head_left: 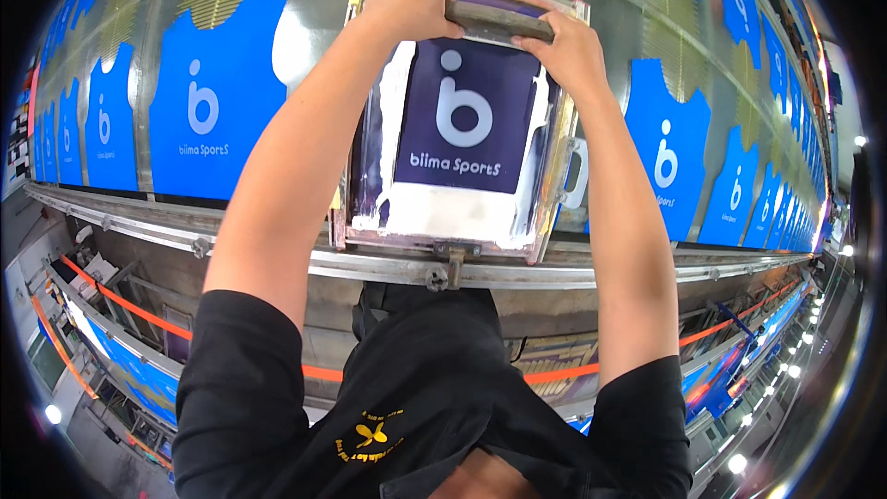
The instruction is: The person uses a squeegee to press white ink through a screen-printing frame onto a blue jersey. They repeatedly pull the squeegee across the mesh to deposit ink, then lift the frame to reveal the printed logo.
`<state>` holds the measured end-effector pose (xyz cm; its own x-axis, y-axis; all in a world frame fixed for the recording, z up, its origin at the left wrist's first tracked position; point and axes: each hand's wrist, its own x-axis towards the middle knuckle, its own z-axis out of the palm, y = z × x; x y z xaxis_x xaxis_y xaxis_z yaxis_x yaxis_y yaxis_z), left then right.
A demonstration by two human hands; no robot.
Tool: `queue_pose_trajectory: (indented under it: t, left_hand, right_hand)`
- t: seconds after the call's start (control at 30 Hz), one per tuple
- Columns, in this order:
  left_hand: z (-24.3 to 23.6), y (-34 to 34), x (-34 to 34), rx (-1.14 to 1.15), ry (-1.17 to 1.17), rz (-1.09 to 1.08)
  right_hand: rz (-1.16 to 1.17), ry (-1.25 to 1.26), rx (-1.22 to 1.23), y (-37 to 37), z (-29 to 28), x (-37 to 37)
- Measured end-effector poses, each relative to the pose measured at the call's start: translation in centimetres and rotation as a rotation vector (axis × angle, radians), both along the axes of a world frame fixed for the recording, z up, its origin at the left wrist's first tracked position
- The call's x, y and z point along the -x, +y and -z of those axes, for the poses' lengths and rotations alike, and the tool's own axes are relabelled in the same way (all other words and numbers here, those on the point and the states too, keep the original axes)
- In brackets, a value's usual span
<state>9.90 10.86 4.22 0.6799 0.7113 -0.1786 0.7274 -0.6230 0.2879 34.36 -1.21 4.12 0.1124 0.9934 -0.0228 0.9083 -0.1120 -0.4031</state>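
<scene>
A squeegee [494, 22] with a long grey-brown handle lies across the far end of a printing screen [545, 199]. My left hand [413, 6] is closed around its left end, and my right hand [568, 48] grips the right end. Below the squeegee, the screen's dark purple mesh [420, 97] shows a pale round emblem with lettering under it. White ink [439, 212] is pooled along the near end of the mesh and streaked up both sides. At the near edge, a metal bracket [451, 259] on the frame meets the table rail.
Blue sleeveless garment pieces [217, 97] with white prints lie in rows along the table to the left. More blue pieces [667, 125] lie to the right. A metal rail [554, 275] runs along the near edge. Behind me is another table [125, 365] with blue pieces.
</scene>
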Motion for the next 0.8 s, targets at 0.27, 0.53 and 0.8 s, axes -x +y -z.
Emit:
queue_pose_trajectory:
  t: [0.27, 0.53, 0.8]
  left_hand:
    - [-0.6, -19.7, 7.4, 0.097, -0.101, -0.052]
    - [-1.5, -25.4, 7.3, 0.230, -0.060, 0.020]
    - [-0.8, -23.0, 4.9, 0.497, 0.153, 0.134]
  right_hand:
    - [-0.176, 0.020, -0.074, -18.7, -0.1, 6.6]
    - [-0.116, 0.130, -0.046, -25.9, -1.6, 6.1]
    - [-0.006, 0.185, 0.595, -23.9, -0.6, 5.6]
